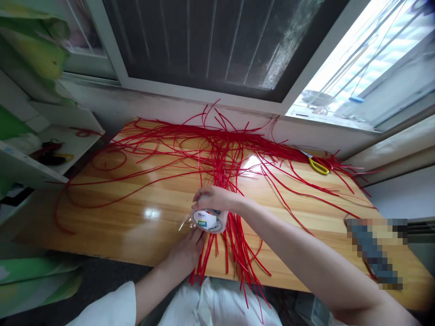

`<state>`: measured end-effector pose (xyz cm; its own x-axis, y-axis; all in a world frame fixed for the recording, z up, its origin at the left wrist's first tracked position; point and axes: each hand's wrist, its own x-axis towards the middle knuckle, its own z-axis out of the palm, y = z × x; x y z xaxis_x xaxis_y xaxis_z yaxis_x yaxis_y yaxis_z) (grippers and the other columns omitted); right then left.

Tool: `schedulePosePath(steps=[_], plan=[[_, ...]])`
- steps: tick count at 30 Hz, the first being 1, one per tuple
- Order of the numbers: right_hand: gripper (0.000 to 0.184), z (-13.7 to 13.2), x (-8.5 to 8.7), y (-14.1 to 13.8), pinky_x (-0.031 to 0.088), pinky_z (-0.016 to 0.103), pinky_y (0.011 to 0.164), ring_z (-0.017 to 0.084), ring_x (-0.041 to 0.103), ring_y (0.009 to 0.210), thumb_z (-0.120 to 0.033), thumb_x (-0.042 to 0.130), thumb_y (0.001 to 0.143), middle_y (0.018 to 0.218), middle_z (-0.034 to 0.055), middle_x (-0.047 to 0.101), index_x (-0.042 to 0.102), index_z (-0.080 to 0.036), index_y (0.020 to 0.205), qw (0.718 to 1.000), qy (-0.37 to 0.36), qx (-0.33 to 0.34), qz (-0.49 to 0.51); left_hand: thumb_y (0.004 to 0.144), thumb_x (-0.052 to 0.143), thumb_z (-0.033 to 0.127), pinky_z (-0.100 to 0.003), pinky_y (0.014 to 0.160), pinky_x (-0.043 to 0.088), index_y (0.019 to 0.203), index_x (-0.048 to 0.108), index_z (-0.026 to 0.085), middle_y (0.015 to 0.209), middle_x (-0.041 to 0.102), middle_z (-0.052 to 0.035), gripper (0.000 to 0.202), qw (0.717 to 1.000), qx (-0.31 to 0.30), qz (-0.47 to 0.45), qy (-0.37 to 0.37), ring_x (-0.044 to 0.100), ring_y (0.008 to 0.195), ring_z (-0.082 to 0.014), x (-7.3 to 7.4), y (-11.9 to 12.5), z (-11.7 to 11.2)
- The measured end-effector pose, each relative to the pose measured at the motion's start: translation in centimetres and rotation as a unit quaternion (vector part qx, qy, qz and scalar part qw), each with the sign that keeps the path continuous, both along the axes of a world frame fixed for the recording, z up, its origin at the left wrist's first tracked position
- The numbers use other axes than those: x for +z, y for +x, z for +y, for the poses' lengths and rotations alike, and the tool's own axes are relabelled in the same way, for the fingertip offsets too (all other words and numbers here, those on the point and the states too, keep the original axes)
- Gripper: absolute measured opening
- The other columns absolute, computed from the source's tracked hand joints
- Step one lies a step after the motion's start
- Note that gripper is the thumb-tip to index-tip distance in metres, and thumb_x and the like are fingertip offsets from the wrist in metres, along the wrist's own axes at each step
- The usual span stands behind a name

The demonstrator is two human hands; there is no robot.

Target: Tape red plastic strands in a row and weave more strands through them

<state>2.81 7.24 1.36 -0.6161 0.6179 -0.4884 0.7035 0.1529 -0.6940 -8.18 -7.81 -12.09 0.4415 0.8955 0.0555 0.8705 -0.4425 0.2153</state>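
Note:
My right hand point(215, 199) is closed over the top of a roll of clear packing tape point(209, 221), holding it just above the wooden table point(136, 213). Below the roll, my left hand point(188, 246) reaches up to it, fingers pinched at the loose clear tape end near the roll's lower left. A large bundle of thin red plastic strips point(224, 158) fans out across the table from the far edge. Its gathered ends run under both hands and hang over the near edge.
Yellow-handled scissors point(317, 164) lie among the red strips at the far right. A white shelf point(50, 149) with tools stands at the left. A window frame point(204, 90) runs behind the table. A blurred object lies at the table's right corner.

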Motion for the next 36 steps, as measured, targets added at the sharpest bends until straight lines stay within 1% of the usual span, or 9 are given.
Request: schedulePosePath(steps=[6, 11, 13, 16, 19, 23, 28, 32, 36], plan=[[0.033, 0.8, -2.5, 1.3, 0.044, 0.02, 0.057, 0.013, 0.059, 0.069, -0.044, 0.064, 0.069, 0.081, 0.001, 0.066, 0.065, -0.02, 0.092, 0.996, -0.039, -0.06, 0.053, 0.08, 0.034, 0.004, -0.034, 0.091, 0.045, 0.132, 0.04, 0.015, 0.134, 0.047, -0.0127, 0.053, 1.0, 0.008, -0.001, 0.014, 0.043, 0.123, -0.0233, 0.0, 0.0, 0.1], [0.029, 1.1, -2.9, 1.4, 0.044, 0.02, 0.058, 0.013, 0.059, 0.07, -0.041, 0.064, 0.07, 0.081, 0.0008, 0.066, 0.065, -0.02, 0.09, 0.997, -0.018, -0.049, 0.051, 0.08, 0.036, 0.005, -0.033, 0.091, 0.045, 0.131, 0.041, 0.016, 0.134, 0.047, -0.0117, 0.053, 1.0, 0.012, 0.009, 0.015, 0.041, 0.124, -0.0238, 0.4, -0.1, 0.0], [0.028, 1.1, -2.8, 1.1, 0.044, 0.02, 0.057, 0.013, 0.059, 0.07, -0.041, 0.064, 0.071, 0.08, 0.0008, 0.066, 0.066, -0.02, 0.089, 0.998, -0.006, -0.042, 0.04, 0.08, 0.037, 0.005, -0.032, 0.09, 0.046, 0.128, 0.046, 0.016, 0.129, 0.051, -0.0109, 0.05, 0.999, 0.012, 0.026, 0.027, 0.044, 0.12, -0.0235, 0.5, -0.1, -0.1], [0.027, 1.1, -2.8, 0.9, 0.043, 0.02, 0.057, 0.014, 0.059, 0.07, -0.041, 0.064, 0.071, 0.079, 0.0007, 0.066, 0.066, -0.02, 0.089, 0.999, 0.003, -0.034, 0.03, 0.08, 0.04, 0.006, -0.033, 0.085, 0.048, 0.122, 0.052, 0.017, 0.114, 0.059, -0.0106, 0.045, 0.996, 0.024, 0.044, 0.067, 0.052, 0.106, -0.0234, 0.7, -0.1, -0.2], [0.028, 1.2, -3.1, 1.2, 0.043, 0.02, 0.057, 0.013, 0.059, 0.069, -0.041, 0.063, 0.071, 0.081, 0.0007, 0.067, 0.065, -0.02, 0.09, 0.999, -0.007, -0.033, 0.038, 0.081, 0.044, 0.012, -0.038, 0.083, 0.048, 0.118, 0.056, 0.02, 0.103, 0.059, -0.0103, 0.04, 0.99, 0.052, 0.029, 0.126, 0.052, 0.098, -0.0242, 0.8, -0.2, -0.3], [0.031, 0.7, -3.0, 1.7, 0.042, 0.02, 0.057, 0.012, 0.058, 0.069, -0.043, 0.062, 0.073, 0.083, 0.0009, 0.066, 0.064, -0.02, 0.093, 0.998, -0.008, -0.035, 0.053, 0.08, 0.05, 0.019, -0.042, 0.088, 0.045, 0.113, 0.059, 0.025, 0.103, 0.052, -0.0089, 0.035, 0.982, 0.084, -0.025, 0.165, 0.043, 0.108, -0.0273, 0.5, -0.2, -0.3], [0.038, -0.6, -1.9, 2.0, 0.039, 0.021, 0.055, 0.014, 0.057, 0.068, -0.05, 0.061, 0.072, 0.079, 0.0011, 0.064, 0.062, -0.021, 0.097, 0.999, 0.034, -0.009, 0.023, 0.076, 0.054, 0.016, -0.043, 0.09, 0.045, 0.114, 0.058, 0.027, 0.11, 0.045, -0.0088, 0.04, 0.98, 0.096, -0.066, 0.159, 0.031, 0.12, -0.0315, 0.1, -0.4, -0.3], [0.039, -0.9, -1.5, 1.9, 0.039, 0.021, 0.055, 0.014, 0.057, 0.069, -0.052, 0.059, 0.073, 0.08, 0.0014, 0.063, 0.06, -0.022, 0.098, 0.999, 0.031, -0.005, 0.012, 0.074, 0.055, 0.014, -0.045, 0.09, 0.046, 0.111, 0.06, 0.026, 0.111, 0.042, -0.0088, 0.039, 0.978, 0.094, -0.092, 0.161, 0.03, 0.122, -0.0323, 0.6, -0.5, -0.2], [0.042, -0.6, -1.6, 1.7, 0.039, 0.022, 0.055, 0.015, 0.057, 0.069, -0.054, 0.059, 0.072, 0.08, 0.0017, 0.064, 0.061, -0.022, 0.098, 0.999, 0.038, 0.004, 0.008, 0.075, 0.056, 0.015, -0.048, 0.095, 0.042, 0.109, 0.061, 0.024, 0.123, 0.038, -0.0111, 0.035, 0.979, 0.086, -0.12, 0.138, 0.021, 0.13, -0.0353, 1.2, -0.7, 0.0]])
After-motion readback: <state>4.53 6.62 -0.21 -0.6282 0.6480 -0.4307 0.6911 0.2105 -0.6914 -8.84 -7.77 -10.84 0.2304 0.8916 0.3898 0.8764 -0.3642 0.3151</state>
